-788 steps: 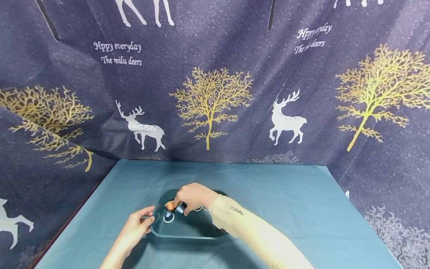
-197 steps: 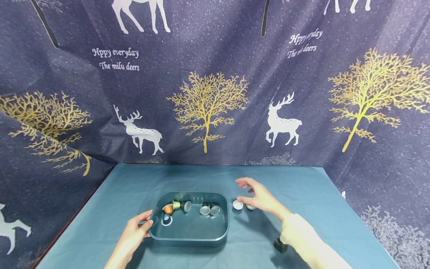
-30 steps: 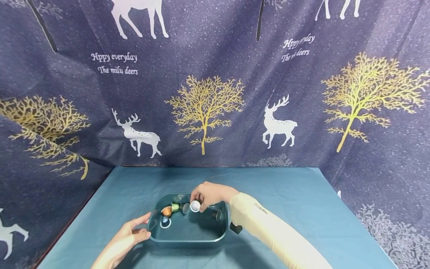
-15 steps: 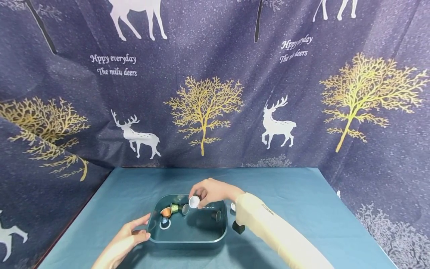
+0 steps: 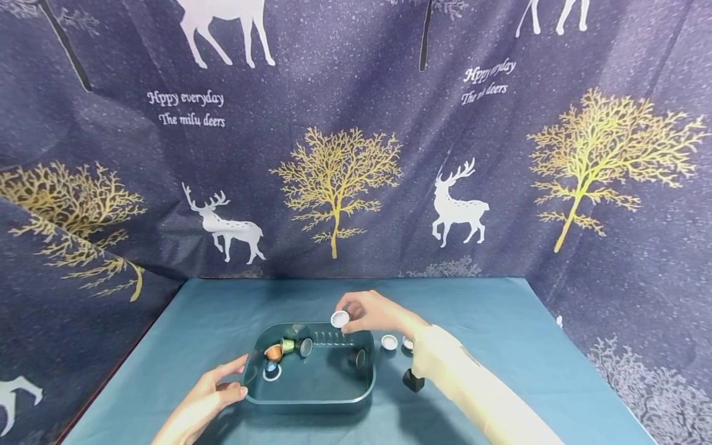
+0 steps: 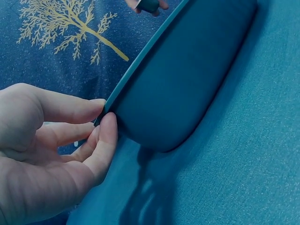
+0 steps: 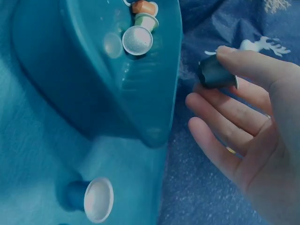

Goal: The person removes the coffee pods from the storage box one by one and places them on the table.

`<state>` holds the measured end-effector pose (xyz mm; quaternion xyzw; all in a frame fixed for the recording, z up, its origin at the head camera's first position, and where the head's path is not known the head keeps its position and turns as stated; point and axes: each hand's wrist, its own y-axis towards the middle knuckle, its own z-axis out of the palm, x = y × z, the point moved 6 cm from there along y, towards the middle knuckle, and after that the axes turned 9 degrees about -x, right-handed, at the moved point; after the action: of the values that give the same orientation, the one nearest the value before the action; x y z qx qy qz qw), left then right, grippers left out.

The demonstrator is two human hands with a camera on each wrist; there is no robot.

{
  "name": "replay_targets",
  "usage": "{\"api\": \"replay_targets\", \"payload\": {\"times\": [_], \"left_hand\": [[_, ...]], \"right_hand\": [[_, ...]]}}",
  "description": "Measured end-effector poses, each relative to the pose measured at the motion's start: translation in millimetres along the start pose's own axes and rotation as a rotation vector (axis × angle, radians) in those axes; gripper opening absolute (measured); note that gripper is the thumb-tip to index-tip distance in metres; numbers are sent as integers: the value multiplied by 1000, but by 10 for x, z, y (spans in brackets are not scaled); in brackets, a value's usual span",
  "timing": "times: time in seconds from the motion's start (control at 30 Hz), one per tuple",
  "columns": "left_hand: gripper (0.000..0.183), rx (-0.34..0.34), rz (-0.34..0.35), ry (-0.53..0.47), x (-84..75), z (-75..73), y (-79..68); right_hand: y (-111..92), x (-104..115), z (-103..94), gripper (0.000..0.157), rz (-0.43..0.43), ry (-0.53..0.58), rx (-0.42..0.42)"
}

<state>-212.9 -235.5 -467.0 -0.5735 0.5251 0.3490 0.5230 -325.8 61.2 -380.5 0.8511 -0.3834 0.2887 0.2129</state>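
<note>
My right hand (image 5: 374, 311) pinches a dark coffee capsule (image 5: 340, 319) between thumb and fingers, above the back right rim of a dark teal bin (image 5: 311, 405). In the right wrist view that capsule (image 7: 216, 74) shows a dark teal body, held clear of the bin. My left hand (image 5: 207, 390) pinches the bin's left rim (image 6: 123, 84) between thumb and fingertips. Inside the bin, on the left, lie a blue capsule (image 5: 271, 368), an orange capsule (image 5: 274, 353), a green capsule (image 5: 287, 345) and one with its silver lid (image 5: 306, 347) showing. Another dark capsule (image 5: 358, 358) lies by the right wall.
Right of the bin, a white-lidded capsule (image 5: 389, 342) lies on the teal-covered table (image 5: 222, 303). A second capsule (image 5: 408, 344) is partly hidden by the right sleeve. A small black object (image 5: 413, 381) lies nearer. A patterned dark curtain (image 5: 389, 235) hangs behind.
The right hand has lifted the dark capsule out of the bin and moved it right, uncovering the capsules and black object beyond the bin. The left hand has stayed at the left rim.
</note>
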Motion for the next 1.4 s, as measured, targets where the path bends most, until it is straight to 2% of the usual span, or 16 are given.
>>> {"api": "replay_targets", "payload": {"times": [0.33,0.53,0.83,1.2,1.4], "left_hand": [[77,-15,-3,17,-1,12,14],[78,-12,12,17,-19,25,7],[78,-15,29,26,-28,25,3],[76,-3,15,14,-26,17,10],[77,-18,-6,15,-7,3,10]], "right_hand": [[-316,-295,-195,31,6,35,-196],[-496,-534,-294,31,60,59,-285],[-752,-801,-455,29,137,29,-465],[-998,-1023,-521,33,209,39,-525],[-1102,-1096,-537,33,218,8,-553]]}}
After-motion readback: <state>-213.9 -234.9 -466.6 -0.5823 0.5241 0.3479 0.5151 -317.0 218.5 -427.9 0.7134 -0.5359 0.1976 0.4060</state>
